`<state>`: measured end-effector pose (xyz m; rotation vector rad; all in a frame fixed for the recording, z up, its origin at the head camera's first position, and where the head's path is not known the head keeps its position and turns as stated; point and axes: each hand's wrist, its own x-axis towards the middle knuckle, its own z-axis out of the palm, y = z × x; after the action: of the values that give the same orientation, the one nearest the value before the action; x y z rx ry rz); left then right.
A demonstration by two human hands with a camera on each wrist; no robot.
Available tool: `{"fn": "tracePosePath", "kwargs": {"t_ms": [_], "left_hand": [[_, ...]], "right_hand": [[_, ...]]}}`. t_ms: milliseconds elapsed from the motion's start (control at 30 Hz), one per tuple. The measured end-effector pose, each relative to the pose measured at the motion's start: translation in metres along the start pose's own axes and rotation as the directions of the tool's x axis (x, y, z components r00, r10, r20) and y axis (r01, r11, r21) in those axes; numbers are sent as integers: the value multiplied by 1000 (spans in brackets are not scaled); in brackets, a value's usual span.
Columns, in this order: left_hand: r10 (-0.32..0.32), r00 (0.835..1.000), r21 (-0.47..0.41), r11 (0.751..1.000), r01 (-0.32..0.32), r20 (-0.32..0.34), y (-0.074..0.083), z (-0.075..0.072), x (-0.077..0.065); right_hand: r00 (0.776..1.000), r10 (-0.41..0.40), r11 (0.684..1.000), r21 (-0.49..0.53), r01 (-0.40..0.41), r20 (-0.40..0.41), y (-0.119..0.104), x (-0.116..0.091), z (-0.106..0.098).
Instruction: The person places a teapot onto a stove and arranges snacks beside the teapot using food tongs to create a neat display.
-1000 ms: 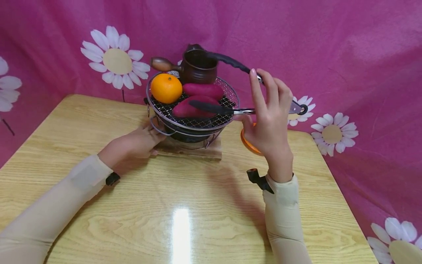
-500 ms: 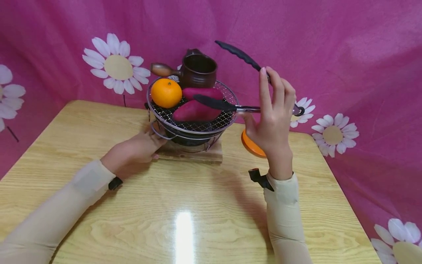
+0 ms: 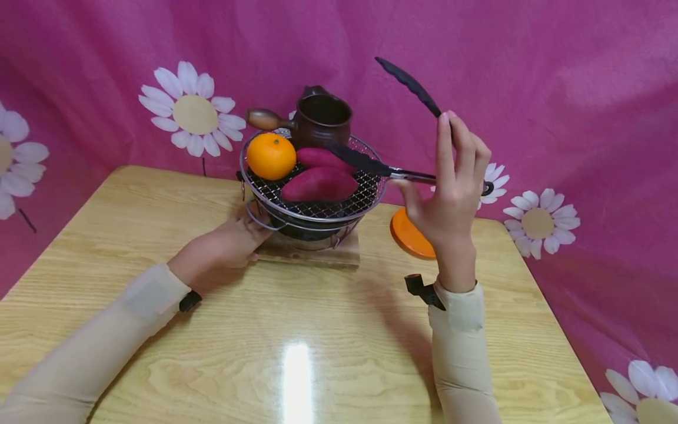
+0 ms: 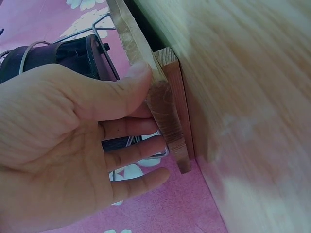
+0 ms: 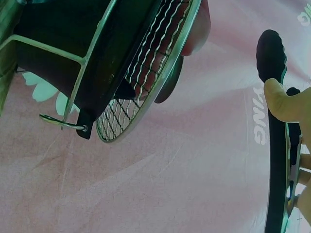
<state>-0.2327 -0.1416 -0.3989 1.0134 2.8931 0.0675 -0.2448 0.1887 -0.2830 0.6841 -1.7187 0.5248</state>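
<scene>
In the head view my right hand (image 3: 450,194) holds black-tipped tongs (image 3: 405,79) by their two arms, thumb on the lower and fingertips on the upper. The arms are spread wide with nothing between them. The lower tip overlaps the rear purple sweet potato (image 3: 318,156); a second sweet potato (image 3: 320,184) lies in front. Both rest on the wire grate (image 3: 368,187) of a round black grill (image 3: 307,229), beside a mandarin (image 3: 272,156) and a brown side-handled pot (image 3: 320,128). My left hand (image 4: 63,141) pinches the edge of the wooden board (image 4: 167,114) beneath the grill.
An orange disc (image 3: 413,237) lies on the wood-grain table (image 3: 238,341), right of the grill. A pink cloth with daisies (image 3: 193,112) hangs close behind the table. The grill's wire handle (image 3: 259,217) sticks out by my left hand.
The right hand has moved the tongs right, their upper tip drawing away from the pot and their lower tip off the front sweet potato. The arms stand slightly wider. The left hand stays at the board.
</scene>
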Motion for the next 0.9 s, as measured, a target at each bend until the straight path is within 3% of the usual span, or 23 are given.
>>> {"fn": "tracePosePath", "kwargs": {"t_ms": [467, 900], "left_hand": [[27, 1000, 69, 997, -26, -9, 3, 2, 1], [12, 1000, 115, 993, -10, -15, 6, 5, -1]], "right_hand": [[997, 73, 996, 46, -74, 32, 18, 3, -6], [982, 165, 984, -81, -157, 89, 42, -5, -14]]}}
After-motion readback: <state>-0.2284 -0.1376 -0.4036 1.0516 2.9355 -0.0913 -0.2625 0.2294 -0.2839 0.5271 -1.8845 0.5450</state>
